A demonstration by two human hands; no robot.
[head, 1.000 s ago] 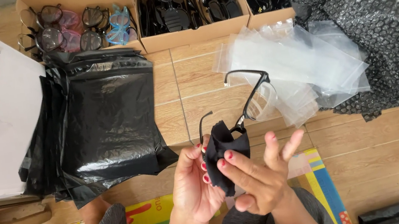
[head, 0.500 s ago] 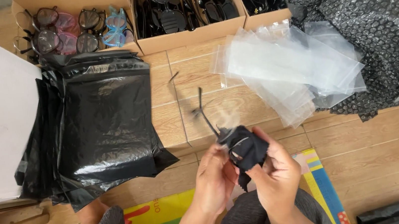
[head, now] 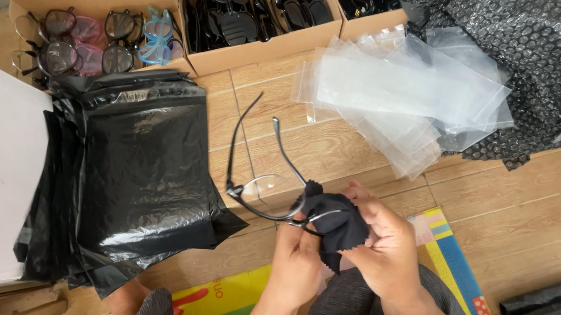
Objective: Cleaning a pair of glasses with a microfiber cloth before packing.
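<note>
Fingers of the right hand [head: 386,247] pinched a soft black cloth [head: 334,223] around one lens of the black-framed glasses [head: 263,191]; the left hand [head: 299,261] gripped the rim beside it. Held above the wooden floor [head: 511,201], the frame looked light, thin, probably fragile, best held at the rim.

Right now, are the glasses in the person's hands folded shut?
No, the black-framed glasses have both arms spread open and pointing away, while the right hand rubs one lens with a black cloth.

Black-framed glasses [head: 260,181], temples open and pointing away, one lens wrapped in black cloth [head: 336,223].
</note>
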